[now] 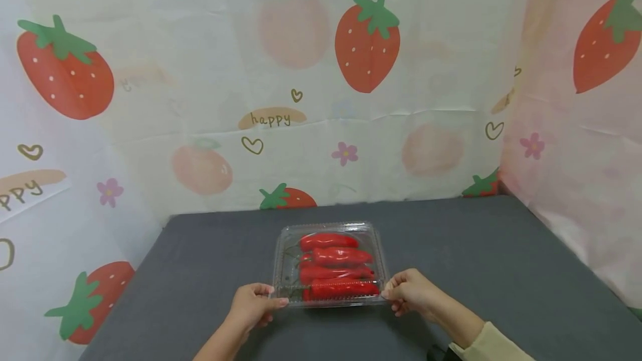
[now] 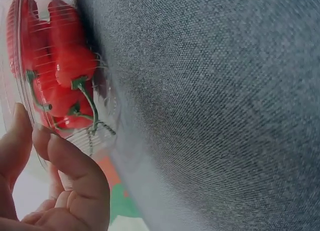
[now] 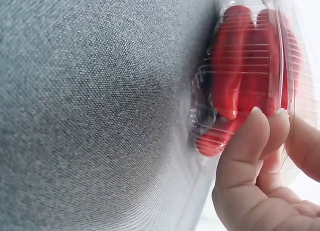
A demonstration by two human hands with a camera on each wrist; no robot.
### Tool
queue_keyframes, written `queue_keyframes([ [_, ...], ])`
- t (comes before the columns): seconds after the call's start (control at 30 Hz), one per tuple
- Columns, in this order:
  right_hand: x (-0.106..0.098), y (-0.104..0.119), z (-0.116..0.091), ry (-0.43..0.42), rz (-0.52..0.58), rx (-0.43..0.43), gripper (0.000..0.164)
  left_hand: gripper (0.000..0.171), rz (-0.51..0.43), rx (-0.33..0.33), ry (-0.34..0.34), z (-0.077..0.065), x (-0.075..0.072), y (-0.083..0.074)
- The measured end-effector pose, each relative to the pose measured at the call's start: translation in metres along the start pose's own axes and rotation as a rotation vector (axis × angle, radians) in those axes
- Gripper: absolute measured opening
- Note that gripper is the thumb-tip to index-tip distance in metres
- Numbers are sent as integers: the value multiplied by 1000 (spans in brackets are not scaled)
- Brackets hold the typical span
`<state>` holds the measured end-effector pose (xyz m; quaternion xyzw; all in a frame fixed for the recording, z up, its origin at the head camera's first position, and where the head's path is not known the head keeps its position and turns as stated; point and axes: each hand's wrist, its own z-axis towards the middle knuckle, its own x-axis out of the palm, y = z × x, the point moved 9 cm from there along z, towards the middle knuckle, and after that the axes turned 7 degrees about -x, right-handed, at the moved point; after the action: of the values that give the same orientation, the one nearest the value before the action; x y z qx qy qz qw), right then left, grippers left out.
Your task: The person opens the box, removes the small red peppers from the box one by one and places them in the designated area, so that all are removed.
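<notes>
A clear plastic clamshell box (image 1: 328, 228) with its lid down sits on the grey tabletop, holding several red peppers (image 1: 341, 256). Green stems (image 2: 82, 91) show at the left end of the peppers in the left wrist view. My left hand (image 1: 252, 306) pinches the rim at the box's near left corner between thumb and fingers. At the near right corner my right hand (image 1: 413, 294) pinches the rim (image 3: 281, 66) in the same way. The right wrist view shows the pepper tips (image 3: 225, 108) close to those fingers.
The grey cloth-covered table (image 1: 476, 255) stretches out on both sides of the box. Behind it hangs a white curtain (image 1: 311, 166) printed with strawberries and hearts, with further printed panels at left and right. A dark object (image 1: 443, 353) sits at the right sleeve.
</notes>
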<state>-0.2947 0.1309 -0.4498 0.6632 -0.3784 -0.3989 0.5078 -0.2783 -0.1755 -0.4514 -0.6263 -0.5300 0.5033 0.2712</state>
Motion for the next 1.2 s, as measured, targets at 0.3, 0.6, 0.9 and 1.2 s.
queue_keyframes([
  [0.3, 0, 2, 0, 2, -15, 6, 21, 15, 7, 5, 55, -5, 5, -3],
  [0.6, -1, 1, 0, 32, -5, 29, 13, 17, 104, -19, 117, -5, 7, -4],
  [0.9, -2, 4, -2, 7, -65, 24, 10, 43, 87, -37, 400, -4, -1, -2],
  [1.2, -10, 8, -4, -121, -119, 16, 21, 50, -14, 20, 343, 11, -4, 0],
])
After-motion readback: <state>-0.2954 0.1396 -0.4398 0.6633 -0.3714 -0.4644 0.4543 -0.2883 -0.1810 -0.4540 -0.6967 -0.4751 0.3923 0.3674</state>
